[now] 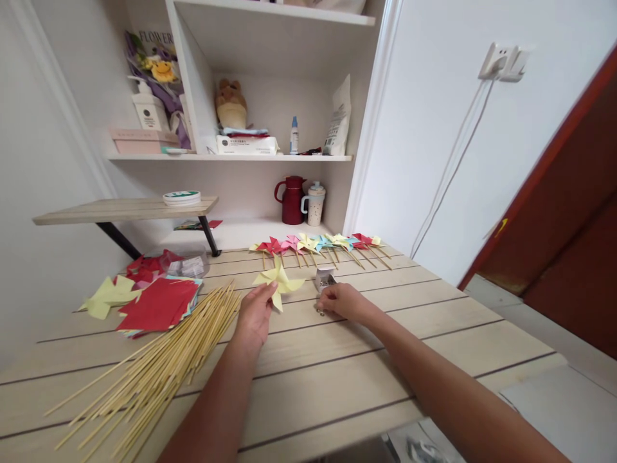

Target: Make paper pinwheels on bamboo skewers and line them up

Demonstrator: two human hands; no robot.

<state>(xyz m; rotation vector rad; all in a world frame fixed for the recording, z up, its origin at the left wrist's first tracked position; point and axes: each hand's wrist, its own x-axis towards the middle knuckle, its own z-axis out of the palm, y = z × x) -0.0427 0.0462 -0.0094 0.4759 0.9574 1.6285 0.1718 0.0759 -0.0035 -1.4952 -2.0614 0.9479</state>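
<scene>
My left hand is closed on a pale yellow paper pinwheel, holding it just above the table by its near side. Beside a small open box of tiny metal pieces, my right hand has its fingers pinched together low over the tabletop. A few small pins lie under those fingertips; whether one is between them is too small to make out. Left of my left hand lies a loose bundle of thin wooden sticks.
Finished pinwheels on sticks line the table's back edge. A stack of coloured paper squares, a loose yellow pinwheel and a clear plastic bag sit at left, near a raised wooden stand. A red jug stands behind.
</scene>
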